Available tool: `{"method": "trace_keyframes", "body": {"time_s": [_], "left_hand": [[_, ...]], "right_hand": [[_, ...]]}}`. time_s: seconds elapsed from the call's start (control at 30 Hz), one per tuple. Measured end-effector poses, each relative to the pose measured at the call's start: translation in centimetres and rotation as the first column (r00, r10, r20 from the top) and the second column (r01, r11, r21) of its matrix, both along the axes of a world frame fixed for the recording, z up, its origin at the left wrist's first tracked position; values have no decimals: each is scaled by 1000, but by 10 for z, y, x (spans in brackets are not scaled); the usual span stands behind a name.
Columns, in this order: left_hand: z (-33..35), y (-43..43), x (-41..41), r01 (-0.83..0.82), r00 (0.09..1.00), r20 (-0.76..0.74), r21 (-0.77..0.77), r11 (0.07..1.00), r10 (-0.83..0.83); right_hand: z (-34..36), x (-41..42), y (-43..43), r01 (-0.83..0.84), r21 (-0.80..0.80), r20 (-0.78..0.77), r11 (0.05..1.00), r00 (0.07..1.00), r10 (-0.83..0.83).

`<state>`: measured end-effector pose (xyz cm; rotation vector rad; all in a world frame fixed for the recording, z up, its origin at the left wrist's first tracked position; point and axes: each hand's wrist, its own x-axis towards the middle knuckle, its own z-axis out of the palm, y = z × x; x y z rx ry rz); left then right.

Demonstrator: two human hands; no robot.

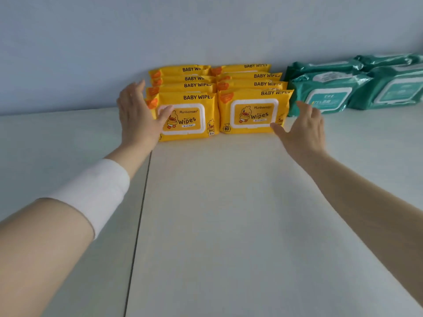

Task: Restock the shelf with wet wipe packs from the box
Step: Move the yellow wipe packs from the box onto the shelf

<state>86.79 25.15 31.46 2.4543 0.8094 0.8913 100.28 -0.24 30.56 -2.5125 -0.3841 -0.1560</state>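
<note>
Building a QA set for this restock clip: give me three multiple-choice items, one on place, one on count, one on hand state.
1. Where do the teal wipe packs lie relative to the yellow baby wipe packs?
A. to their right
B. to their left
C. on top of them

2. How many rows of yellow packs run back towards the wall?
A. one
B. two
C. four

3. What are the hands doing?
A. both clench one pack
B. both open, one at each outer side of the yellow block
C. both lie flat on the white shelf surface

Key: 1 A, teal sits at right. 2 B, two front packs side by side. 3 B, left hand and right hand show spread fingers, holding nothing.
</note>
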Motion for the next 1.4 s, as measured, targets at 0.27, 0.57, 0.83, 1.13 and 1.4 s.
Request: {"method": "trace_keyframes", "body": {"time_s": [0.27, 0.57, 0.83, 1.13, 1.4], "left_hand": [[22, -131, -21, 567, 772, -535, 339, 751, -342], [50, -356, -19, 822, 547, -727, 374, 429, -415], [5, -616, -32, 948, 287, -697, 306, 90, -657], [-146, -742, -47, 999, -51, -848, -41, -30, -528], [-302, -761, -3, 883, -321, -837, -433, 180, -442]], "right_hand": [[18, -90, -85, -80, -636, 70, 767, 985, 160], [36, -153, -296, 34, -735, -3, 677, 999, -54], [1, -227, -548, 189, -724, -85, 663, 930, -358], [-150, -299, -667, 130, -701, -449, 701, 684, -576], [-302, -317, -630, 80, -416, -811, 906, 418, -409]]}}
